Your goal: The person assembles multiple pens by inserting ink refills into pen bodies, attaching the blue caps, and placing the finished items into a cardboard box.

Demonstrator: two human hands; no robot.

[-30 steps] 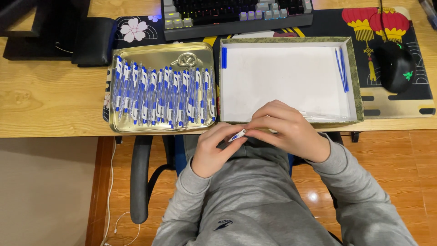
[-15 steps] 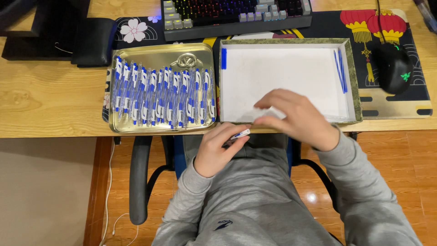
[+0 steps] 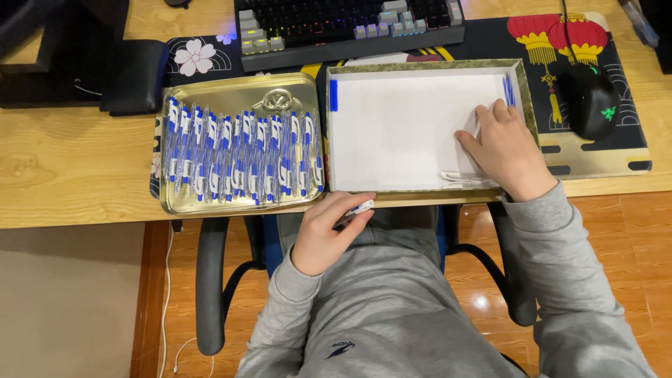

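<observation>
Now, at the front edge of the pale wooden desk [image 3: 70,168], the left hand [image 3: 325,234] sits curled just below the white box [image 3: 399,126], fingers closed around a pen [image 3: 355,211] with a white and blue barrel, its tip poking out toward the box's near wall. That box is a shallow rectangle, matte white inside with a greenish patterned rim. The right hand [image 3: 505,150] lies palm down inside the box at its right end, fingers spread a little and flat on the floor of it, holding nothing that can be made out; thin white parts [image 3: 458,176] lie just by its thumb, and a few blue pieces [image 3: 507,89] rest against the box's far right corner, one more blue piece [image 3: 333,95] at its far left corner. Left of the box, touching its side, sits a shiny gold metal tray [image 3: 210,91] with rounded corners, packed with a row of clear and blue pens [image 3: 238,157] lying side by side. Beyond the box a dark keyboard [image 3: 336,28] glows, and right of the box rests a glossy black mouse [image 3: 588,101] on a printed mat [image 3: 616,157].
</observation>
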